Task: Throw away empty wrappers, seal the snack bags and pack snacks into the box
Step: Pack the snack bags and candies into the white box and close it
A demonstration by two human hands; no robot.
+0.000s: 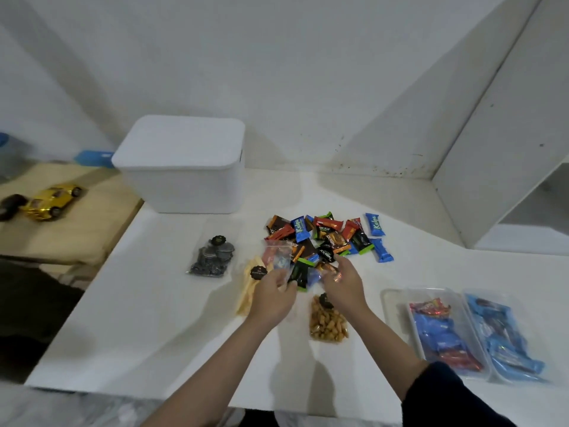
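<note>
White lidded plastic box (181,163): set at the table's far left, lid on, well apart from both hands.
Left hand (272,292): fingers curled round a small clear snack bag (277,255), held upright just beyond the fingertips.
Right hand (343,283): fingers pinching a crinkled wrapper (331,270) at the near edge of the heap of small coloured snack packets (326,237), which is judged nearer this hand.

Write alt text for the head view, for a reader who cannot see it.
Both hands, left hand and right hand, reach into a pile of snack wrappers on a white table. A lidded white box stands behind, and two clear trays of snacks sit at right.
</note>
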